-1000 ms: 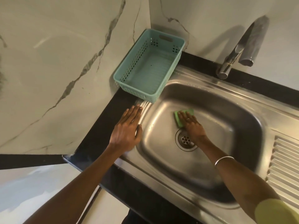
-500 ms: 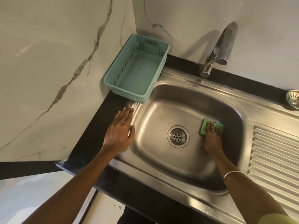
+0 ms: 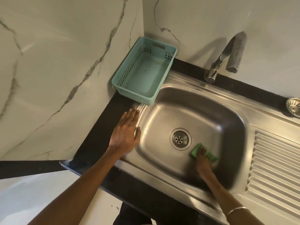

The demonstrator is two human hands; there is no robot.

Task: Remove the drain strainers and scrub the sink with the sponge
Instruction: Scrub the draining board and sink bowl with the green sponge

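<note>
The sponge (image 3: 203,153) is under my right hand (image 3: 203,161), pressed against the sink (image 3: 203,111) floor just to the near right of the drain (image 3: 180,139). My fingers (image 3: 200,151) lie over its middle, bearing down on it, with green showing on both sides of them; motion blur keeps me from saying whether my thumb hooks its edge. Its long axis runs slantwise, from beside the drain toward the basin's near right wall, so the unscrubbed floor lies away from my fingers to the left and back, across the drain. I judge the next stroke turns on that: the right hand carries the sponge, while my left hand (image 3: 125,135) is nearer the far left side but only braces, flat with fingers straight and together on the sink's left rim where it meets the black bench (image 3: 103,137). One strainer (image 3: 294,107) sits out on the steel deck at the far right, well apart from the basin; I see only that one, and the drain stands open with its holes bare, so the removing looks done and the scrubbing is in hand. Counted: one sponge, one strainer in view, one drain, one tap (image 3: 227,57) behind the basin, one teal basket (image 3: 144,73) in the corner, touching the sink's back left edge.
</note>
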